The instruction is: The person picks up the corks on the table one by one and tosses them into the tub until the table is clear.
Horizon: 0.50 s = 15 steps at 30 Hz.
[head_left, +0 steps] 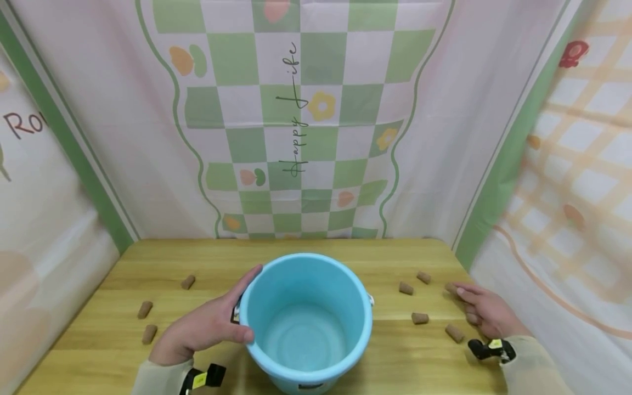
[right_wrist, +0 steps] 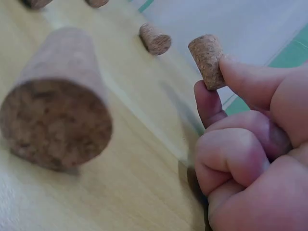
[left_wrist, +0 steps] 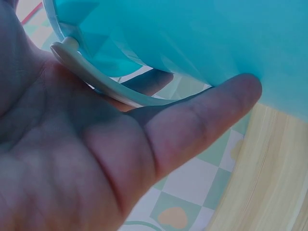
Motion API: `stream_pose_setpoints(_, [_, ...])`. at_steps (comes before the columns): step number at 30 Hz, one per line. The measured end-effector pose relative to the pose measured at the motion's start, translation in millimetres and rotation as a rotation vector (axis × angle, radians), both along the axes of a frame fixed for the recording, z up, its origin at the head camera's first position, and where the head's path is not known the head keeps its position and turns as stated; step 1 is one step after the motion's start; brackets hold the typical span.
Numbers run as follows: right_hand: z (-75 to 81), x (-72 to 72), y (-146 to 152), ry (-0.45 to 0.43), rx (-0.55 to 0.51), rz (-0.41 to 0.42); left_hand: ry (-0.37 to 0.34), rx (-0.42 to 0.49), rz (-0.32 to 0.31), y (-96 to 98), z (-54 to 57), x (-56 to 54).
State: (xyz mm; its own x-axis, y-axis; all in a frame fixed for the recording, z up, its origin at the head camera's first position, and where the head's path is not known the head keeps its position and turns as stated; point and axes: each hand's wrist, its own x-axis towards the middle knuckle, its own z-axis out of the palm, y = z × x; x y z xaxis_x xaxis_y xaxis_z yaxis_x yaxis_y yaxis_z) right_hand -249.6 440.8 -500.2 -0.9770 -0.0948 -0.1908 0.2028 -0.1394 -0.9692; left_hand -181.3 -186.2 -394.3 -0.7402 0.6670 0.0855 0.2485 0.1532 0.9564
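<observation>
A light blue bucket [head_left: 306, 318] stands on the wooden table, its inside bare down to the bottom. My left hand [head_left: 214, 323] holds it by the left side, thumb over the rim and fingers along the outer wall. Near that palm, the bucket's pale handle [left_wrist: 96, 82] hangs down in the left wrist view. At the table's right side, my right hand [head_left: 489, 312] pinches a cork [right_wrist: 207, 60] between thumb and index finger, the other fingers curled under. Close beside this hand lies another cork [head_left: 454, 333], large in the right wrist view.
More corks lie right of the bucket, among them one cork [head_left: 419, 318] near its side. Left of my left forearm are three corks, the farthest being a cork [head_left: 188, 282] toward the back. Patterned cloth [head_left: 321, 137] hangs behind the table [head_left: 385, 356] and at both sides.
</observation>
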Motion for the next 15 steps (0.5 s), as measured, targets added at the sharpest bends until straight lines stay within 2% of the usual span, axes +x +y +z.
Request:
stream_pose_setpoints(5, [1.8, 2.0, 4, -0.023, -0.103, 0.024, -0.009, -0.010, 0.004, -0.1, 0.5, 0.2])
stream_pose_setpoints(10, [8.4, 2.7, 5, -0.040, -0.125, -0.002, -0.002, -0.015, 0.005, -0.3, 0.1, 0.5])
stream_pose_setpoints(15, [20.4, 0.9, -1, 0.016, -0.093, 0.007, -0.004, -0.010, 0.003, 0.3, -0.4, 0.7])
